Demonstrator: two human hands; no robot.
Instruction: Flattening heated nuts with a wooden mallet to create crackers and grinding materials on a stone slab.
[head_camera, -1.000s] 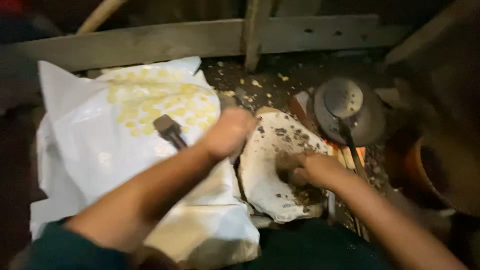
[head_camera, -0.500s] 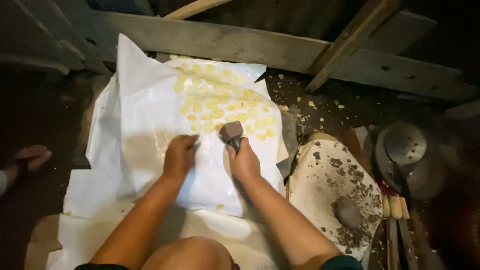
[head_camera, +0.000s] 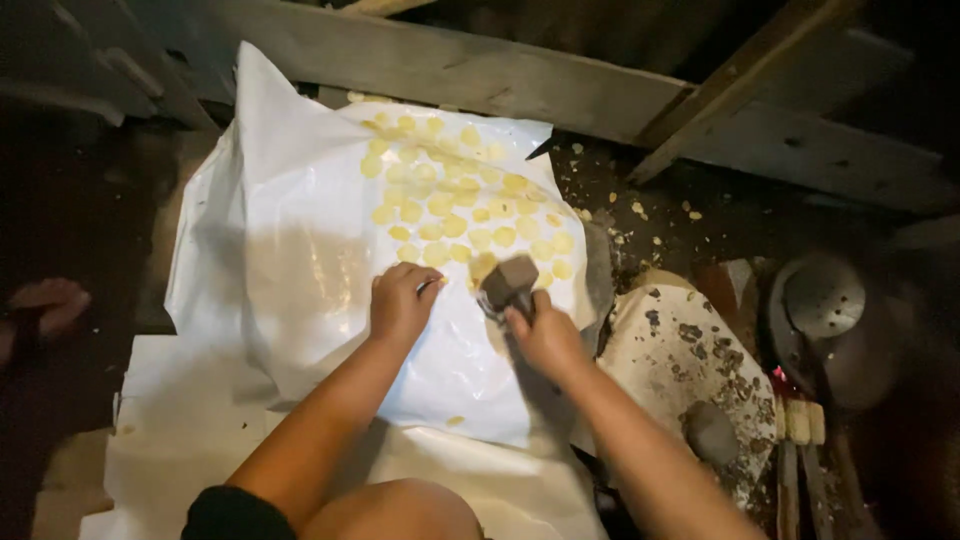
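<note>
Head view is looking down on a large white plastic sheet (head_camera: 300, 270) spread over the floor, with many small flat pale-yellow discs (head_camera: 450, 200) lying in loose rows across its upper part. The right hand (head_camera: 545, 335) is clenching round the handle of a small dark block-headed mallet (head_camera: 508, 283), whose head is resting just at the lower edge of the yellow discs. The left hand (head_camera: 400, 300) is curling down onto the sheet just beside the mallet; its fingers are bent as if pinching something small, but what lies under them cannot be told.

Judging from how things lie, a good share of the work is showing as done: the upper middle of the sheet is filling with flattened discs, set close together, with one stray disc (head_camera: 455, 421) lying apart near the lower edge. The lower and left parts of the sheet are bare, so room seems to be left for more.

To the right, a rounded pale slab speckled with dark crumbs (head_camera: 690, 350) is sitting on the ground, with a grey oval stone (head_camera: 712, 432) lying on it. Beyond it a round grey metal lid with a knob (head_camera: 825, 300) is resting near a faint red glow. Weathered grey wooden planks (head_camera: 520, 75) are running along the top. At the far left edge, someone's bare foot (head_camera: 45, 305) is showing, well apart from the sheet.
</note>
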